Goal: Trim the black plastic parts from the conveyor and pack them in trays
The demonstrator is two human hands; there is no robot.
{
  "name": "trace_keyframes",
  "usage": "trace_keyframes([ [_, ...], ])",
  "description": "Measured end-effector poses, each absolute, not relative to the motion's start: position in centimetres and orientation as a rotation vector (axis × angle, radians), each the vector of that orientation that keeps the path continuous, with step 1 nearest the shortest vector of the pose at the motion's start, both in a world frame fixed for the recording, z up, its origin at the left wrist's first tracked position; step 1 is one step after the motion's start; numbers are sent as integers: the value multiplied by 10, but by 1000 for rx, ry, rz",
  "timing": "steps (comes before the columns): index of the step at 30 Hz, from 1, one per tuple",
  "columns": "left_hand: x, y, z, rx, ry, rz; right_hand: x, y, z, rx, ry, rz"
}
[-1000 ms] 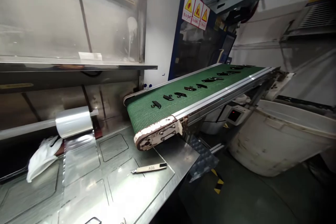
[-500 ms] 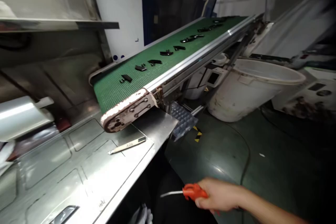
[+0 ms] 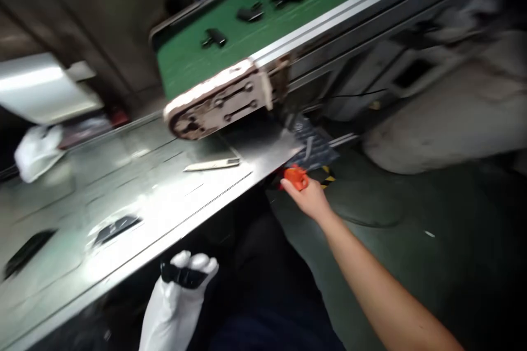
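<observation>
My left hand (image 3: pixel 173 304), in a white glove, is closed around a small black plastic part (image 3: pixel 187 277) below the front edge of the metal table (image 3: pixel 222 200). My bare right hand (image 3: pixel 312 198) grips a red-handled tool (image 3: pixel 295 176) beside the table's right corner; its working end cannot be made out. A pale utility knife (image 3: pixel 212 164) lies on the table, left of that hand. Farther left on the tabletop rest a dark flat piece in clear film (image 3: pixel 117 229) and a long black piece (image 3: pixel 28 252).
A green conveyor belt (image 3: pixel 185 63) carrying several black parts slopes down over the table's back. Its rusty end housing (image 3: pixel 222 101) overhangs the tabletop. A white roll (image 3: pixel 45 88) and a crumpled white bag (image 3: pixel 39 151) are at left. A large pale bin (image 3: pixel 444 120) stands at right.
The view has tilted down. My right hand has moved up and toward the table corner with the red-handled tool. My gloved left hand with the black part has come further into view.
</observation>
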State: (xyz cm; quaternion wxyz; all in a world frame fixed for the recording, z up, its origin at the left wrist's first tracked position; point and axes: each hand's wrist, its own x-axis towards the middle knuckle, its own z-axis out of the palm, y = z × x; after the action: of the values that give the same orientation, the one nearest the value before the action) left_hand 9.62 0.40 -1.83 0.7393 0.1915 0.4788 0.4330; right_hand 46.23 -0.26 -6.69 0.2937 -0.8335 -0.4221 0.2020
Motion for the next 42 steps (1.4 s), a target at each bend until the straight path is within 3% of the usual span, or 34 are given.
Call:
trace_keyframes([
  [3,88,7,10,434,824,1211,436,16,-104,-2239,-1182,662],
  [6,80,13,25,457,651,1308,401,18,-107,-2119,-1345,880],
  [10,70,16,27,402,638,1334,335,6,-40,-1693,-1613,1063],
  [15,65,16,18,326,764,1380,243,18,55,-1042,-1830,887],
  [20,55,16,13,511,920,1509,200,45,57,-967,-1999,768],
  [29,33,33,8,673,1118,1437,195,89,55,-817,-2177,1007],
  [34,26,56,29,660,1210,1312,196,118,63,-766,-2243,922],
  [42,6,87,50,851,1551,1815,195,204,86,-1108,-2754,260],
])
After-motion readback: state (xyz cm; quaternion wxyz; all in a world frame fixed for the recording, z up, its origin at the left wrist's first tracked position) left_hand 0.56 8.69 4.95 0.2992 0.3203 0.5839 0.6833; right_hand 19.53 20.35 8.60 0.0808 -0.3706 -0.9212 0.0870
